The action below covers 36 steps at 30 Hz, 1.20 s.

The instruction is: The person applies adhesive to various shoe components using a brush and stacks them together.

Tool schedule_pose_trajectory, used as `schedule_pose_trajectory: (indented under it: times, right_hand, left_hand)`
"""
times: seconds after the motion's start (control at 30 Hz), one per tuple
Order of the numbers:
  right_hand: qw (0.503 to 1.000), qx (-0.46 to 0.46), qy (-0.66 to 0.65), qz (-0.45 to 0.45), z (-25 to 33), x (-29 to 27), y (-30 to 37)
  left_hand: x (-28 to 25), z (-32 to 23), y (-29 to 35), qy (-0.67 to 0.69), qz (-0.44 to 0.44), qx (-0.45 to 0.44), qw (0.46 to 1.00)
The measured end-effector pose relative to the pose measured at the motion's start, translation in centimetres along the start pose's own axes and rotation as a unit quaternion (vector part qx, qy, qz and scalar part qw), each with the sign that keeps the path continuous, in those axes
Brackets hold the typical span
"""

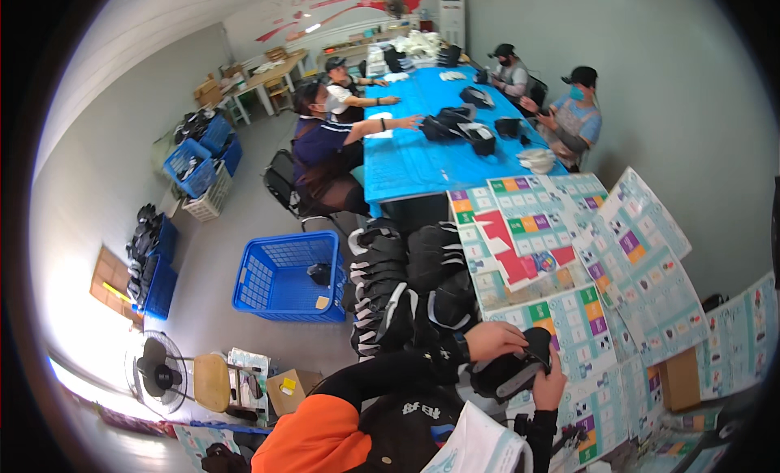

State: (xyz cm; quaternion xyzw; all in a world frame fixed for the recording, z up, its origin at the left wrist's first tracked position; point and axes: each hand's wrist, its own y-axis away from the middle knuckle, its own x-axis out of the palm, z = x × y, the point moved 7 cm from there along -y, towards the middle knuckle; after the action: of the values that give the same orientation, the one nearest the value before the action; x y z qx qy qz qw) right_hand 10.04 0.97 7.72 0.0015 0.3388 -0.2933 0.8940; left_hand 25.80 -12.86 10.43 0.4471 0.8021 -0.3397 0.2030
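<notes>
A black cap with grey panels point(497, 379) is held between my two hands, above the near edge of the paper-covered surface. My left hand point(494, 341) comes from the left with a dark band on its wrist, and its fingers close on the cap's far side. My right hand point(550, 382) grips the cap's right edge by the dark brim point(537, 345), thumb pointing up. Just left of my hands, nested black and grey caps point(378, 286) lie in rows, with more black caps point(439, 262) beside them.
Printed sheets point(520, 221) cover the surface ahead and right. Beyond it runs a long blue table point(406, 168) with caps on it and several people seated around. A blue basket point(284, 310) stands on the floor at left, a fan point(158, 371) and chair point(211, 384) nearer.
</notes>
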Motion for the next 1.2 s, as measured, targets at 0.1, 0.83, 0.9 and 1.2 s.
schedule_pose_trajectory:
  times: [0.1, 0.83, 0.9, 1.2]
  right_hand:
    - [0.999, 0.038, 0.000, 0.036, 0.2, 0.4, 0.1]
    - [0.977, 0.052, -0.207, -0.024, -8.8, 2.7, 0.1]
    - [0.959, 0.103, -0.263, 0.017, -10.6, 3.7, -0.3]
    - [0.988, -0.061, -0.127, 0.058, 0.1, 1.1, -1.3]
  left_hand:
    - [0.3, -0.1, 0.5, -0.043, -0.025, -0.008, 0.999]
    - [5.5, 6.3, 0.4, 0.067, -0.069, -0.151, 0.984]
    - [5.5, 6.8, 0.4, 0.086, -0.058, -0.176, 0.979]
    - [11.5, 11.5, -2.3, 0.084, 0.088, -0.259, 0.958]
